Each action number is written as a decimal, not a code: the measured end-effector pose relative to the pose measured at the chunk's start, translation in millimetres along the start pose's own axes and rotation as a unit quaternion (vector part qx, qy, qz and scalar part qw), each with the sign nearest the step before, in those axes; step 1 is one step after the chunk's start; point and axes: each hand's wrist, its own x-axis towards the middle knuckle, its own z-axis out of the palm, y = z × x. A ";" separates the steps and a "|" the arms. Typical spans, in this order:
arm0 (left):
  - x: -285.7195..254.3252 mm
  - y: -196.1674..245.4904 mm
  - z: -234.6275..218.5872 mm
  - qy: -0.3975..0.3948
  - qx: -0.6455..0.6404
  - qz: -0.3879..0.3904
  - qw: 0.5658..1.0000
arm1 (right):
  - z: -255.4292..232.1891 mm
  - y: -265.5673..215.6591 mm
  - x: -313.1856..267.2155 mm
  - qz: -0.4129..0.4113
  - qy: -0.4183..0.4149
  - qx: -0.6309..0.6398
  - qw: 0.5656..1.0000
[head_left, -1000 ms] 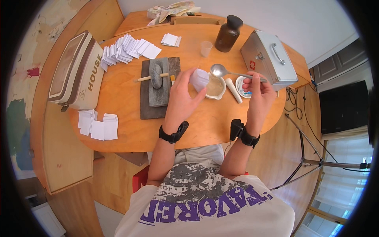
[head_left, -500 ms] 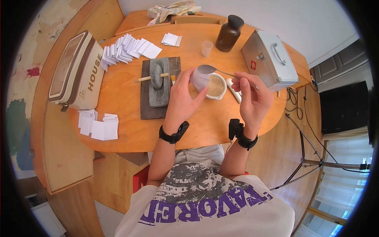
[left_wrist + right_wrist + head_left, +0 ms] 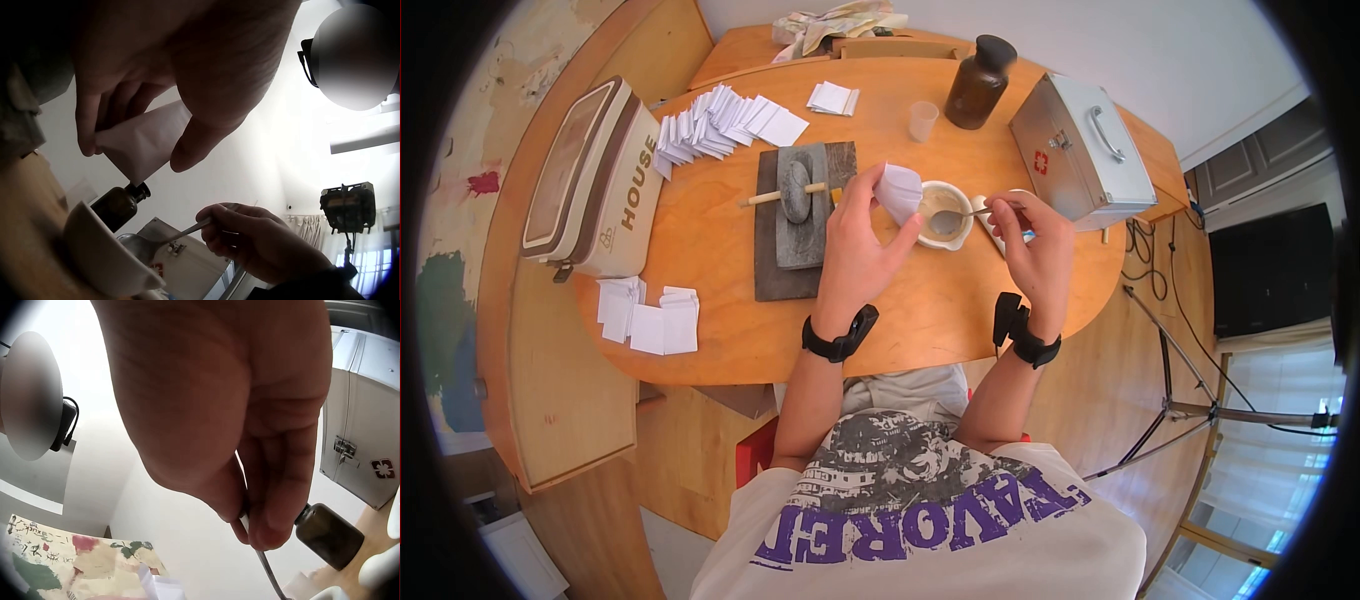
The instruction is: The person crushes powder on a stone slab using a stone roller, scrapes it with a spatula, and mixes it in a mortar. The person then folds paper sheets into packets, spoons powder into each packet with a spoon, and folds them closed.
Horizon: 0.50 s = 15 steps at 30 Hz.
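Note:
My left hand (image 3: 855, 250) holds a white paper pouch (image 3: 900, 192) between thumb and fingers, beside and above a white mortar (image 3: 94, 253). Beige powder (image 3: 941, 201) lies in the mortar. The handle of a metal spoon (image 3: 181, 234) is pinched in my right hand (image 3: 1040, 245), right of the mortar. In the head view the spoon's bowl is down inside the mortar, at the powder. A white pestle (image 3: 987, 222) lies to the mortar's right, partly hidden behind the right hand. The inside of the pouch is hidden.
A brown bottle (image 3: 980, 85), a small clear cup (image 3: 922, 121) and a silver case (image 3: 1080, 150) stand behind. On the left are a stone slab (image 3: 802, 240) with a grey stone (image 3: 797, 192), many white packets (image 3: 720, 125), folded papers (image 3: 665, 325) and a cream box (image 3: 600, 190).
The right hand brought the spoon left over the pouch's mouth, where it tipped, then back right and down into the mortar. The left hand stayed nearly in place with the pouch.

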 end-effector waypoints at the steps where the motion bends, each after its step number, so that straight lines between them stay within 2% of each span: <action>1: 0.0 -0.5 0.2 -0.001 -0.002 0.002 1.000 | 0.1 1.6 -0.2 0.001 0.000 0.000 1.000; 4: 0.2 0.7 0.2 -0.004 -0.005 0.003 1.000 | 1.2 4.1 0.2 0.003 -0.010 -0.002 1.000; 10: 0.3 0.5 -0.2 -0.010 -0.005 0.001 1.000 | 8.3 12.8 0.6 0.089 -0.005 0.014 0.996; 12: -0.1 0.2 -0.1 -0.011 -0.004 0.002 1.000 | 10.3 24.2 0.8 0.106 0.040 0.067 0.991; 15: -0.2 -0.3 0.3 -0.008 -0.001 0.001 1.000 | 6.4 27.1 1.8 0.138 0.064 0.103 0.983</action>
